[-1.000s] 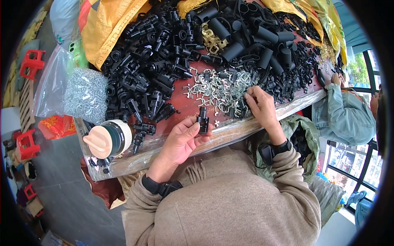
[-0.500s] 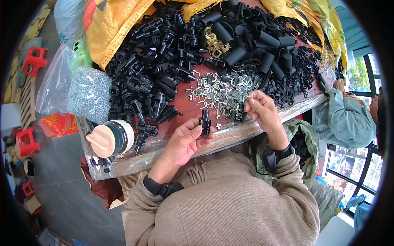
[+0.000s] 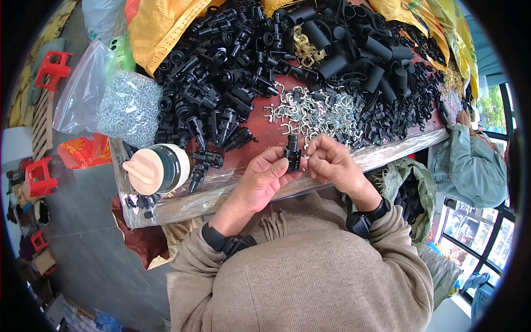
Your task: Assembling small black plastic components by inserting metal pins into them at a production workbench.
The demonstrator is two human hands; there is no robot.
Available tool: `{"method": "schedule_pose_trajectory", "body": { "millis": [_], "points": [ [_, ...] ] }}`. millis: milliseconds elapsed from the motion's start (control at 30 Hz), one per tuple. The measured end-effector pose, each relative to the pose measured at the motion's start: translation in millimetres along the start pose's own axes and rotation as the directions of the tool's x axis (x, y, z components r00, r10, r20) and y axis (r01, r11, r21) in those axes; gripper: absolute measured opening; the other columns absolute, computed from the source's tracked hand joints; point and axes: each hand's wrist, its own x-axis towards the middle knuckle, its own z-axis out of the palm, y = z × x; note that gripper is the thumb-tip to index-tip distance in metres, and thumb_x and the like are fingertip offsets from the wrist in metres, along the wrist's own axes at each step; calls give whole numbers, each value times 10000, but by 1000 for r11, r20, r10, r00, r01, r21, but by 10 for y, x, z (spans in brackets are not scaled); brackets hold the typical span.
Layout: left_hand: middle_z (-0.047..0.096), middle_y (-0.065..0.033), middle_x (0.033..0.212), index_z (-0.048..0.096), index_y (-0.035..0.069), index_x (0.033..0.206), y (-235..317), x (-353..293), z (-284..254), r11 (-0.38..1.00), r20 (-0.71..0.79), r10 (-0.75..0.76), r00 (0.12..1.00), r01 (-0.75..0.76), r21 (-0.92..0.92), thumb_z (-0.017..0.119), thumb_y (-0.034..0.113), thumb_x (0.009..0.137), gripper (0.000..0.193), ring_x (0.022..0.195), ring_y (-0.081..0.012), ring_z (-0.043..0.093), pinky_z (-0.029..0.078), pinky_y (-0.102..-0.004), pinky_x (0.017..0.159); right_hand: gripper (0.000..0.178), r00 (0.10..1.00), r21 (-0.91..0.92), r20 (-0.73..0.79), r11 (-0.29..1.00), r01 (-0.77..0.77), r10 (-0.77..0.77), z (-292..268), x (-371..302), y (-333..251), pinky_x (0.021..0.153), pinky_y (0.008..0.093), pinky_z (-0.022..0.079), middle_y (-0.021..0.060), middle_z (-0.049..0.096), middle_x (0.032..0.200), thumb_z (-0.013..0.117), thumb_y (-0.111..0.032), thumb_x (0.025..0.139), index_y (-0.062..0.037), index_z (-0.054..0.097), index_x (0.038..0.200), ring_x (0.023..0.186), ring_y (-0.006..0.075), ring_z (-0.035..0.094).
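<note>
We see left hand [image 3: 261, 181] pinching upright black part [image 3: 292, 154]; right hand [image 3: 336, 167] curled beside it, can't tell if pinching.

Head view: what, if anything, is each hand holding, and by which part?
The left hand holds a black fitting by its wider lower body. Whether the right hand, close beside it, holds anything cannot be told.
</note>
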Motion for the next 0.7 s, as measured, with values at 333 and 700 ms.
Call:
{"method": "schedule_pose_trajectory", "body": {
  "millis": [333,700],
  "points": [
    [561,-137,1022,464,-23,1096,53,-10,-25,999,7,-36,999,36,-41,503,186,862,317,952,-224,560,476,-324,829,155,854,-606,87,653,454,-513,17,-10,63,607,248,400,65,547,811,612,-121,762,-52,558,890,700,152,513],
    [556,-95,1011,492,-34,1073,80,-18,24,991,12,-134,991,134,-24,483,161,876,278,906,-179,569,495,-333,804,346,693,-793,505,40,608,-514,26,9,-113,818,398,291,99,459,1115,662,-262,653,-91,597,946,1028,280,425]
  ]
}}
